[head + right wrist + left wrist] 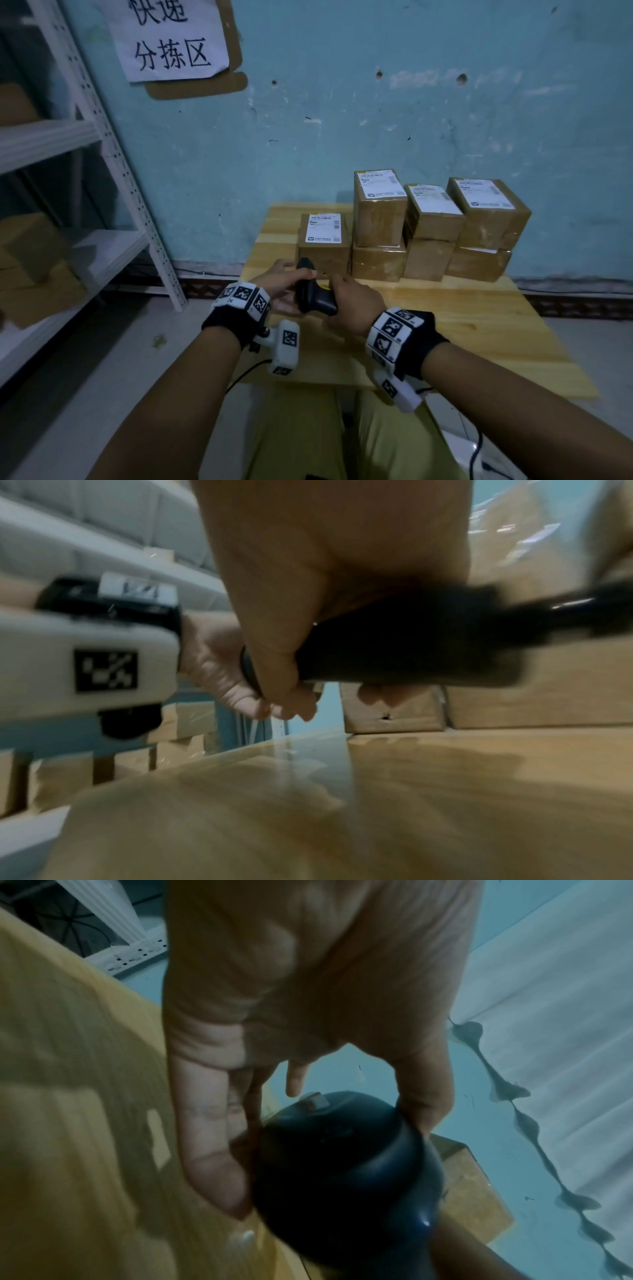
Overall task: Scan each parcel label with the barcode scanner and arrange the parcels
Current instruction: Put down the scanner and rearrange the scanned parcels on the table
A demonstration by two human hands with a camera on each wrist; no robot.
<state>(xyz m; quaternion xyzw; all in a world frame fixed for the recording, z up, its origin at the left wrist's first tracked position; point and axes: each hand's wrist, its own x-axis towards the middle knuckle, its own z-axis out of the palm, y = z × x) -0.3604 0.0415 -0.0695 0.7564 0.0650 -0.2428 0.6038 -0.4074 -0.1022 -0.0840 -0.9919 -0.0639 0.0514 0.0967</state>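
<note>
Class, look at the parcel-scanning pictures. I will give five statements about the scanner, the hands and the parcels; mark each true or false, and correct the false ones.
1. Both hands are on the barcode scanner. True: left hand, right hand.
2. The scanner lies flat on the table, untouched. False: it is held above it.
3. The single parcel has a white label on top. True.
4. All parcels form one tall stack. False: three two-high stacks stand beside the single parcel.
5. The parcels sit on the floor. False: they sit on the wooden table.
</note>
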